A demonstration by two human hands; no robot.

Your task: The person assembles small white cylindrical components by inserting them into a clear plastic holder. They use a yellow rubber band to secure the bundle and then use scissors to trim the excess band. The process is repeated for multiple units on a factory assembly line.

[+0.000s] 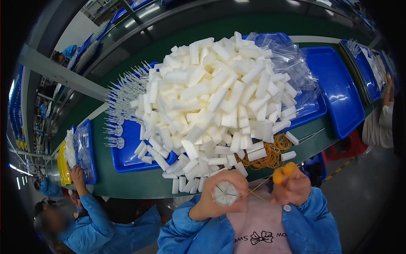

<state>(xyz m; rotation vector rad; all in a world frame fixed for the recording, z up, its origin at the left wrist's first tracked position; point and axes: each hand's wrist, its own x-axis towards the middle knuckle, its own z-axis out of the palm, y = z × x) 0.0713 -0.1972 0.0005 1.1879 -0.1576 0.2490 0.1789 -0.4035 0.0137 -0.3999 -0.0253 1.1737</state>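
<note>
My left hand [224, 190], near the table's front edge, is closed around a round white bundle [225, 194] with thin grey lines crossing its end; most of it is hidden in the palm. From there a thin tan rubber band [257, 189] stretches over to my right hand [292, 188], whose fingers are curled and pull on it. Orange finger cots [285, 171] cover two of its fingertips. Just beyond my hands rises a big heap of white foam blocks [211, 93]. A tangle of rubber bands [267, 155] lies at the heap's front right, with tweezers [311, 136] beside it.
On the green table [135, 186] a blue tray [127, 146] holds clear plastic stemmed parts [127, 93] at left. Clear plastic pouches [292, 63] and an empty blue tray [334, 89] lie at right. A co-worker in blue [93, 224] sits at left; another person's arm [385, 110] shows at right.
</note>
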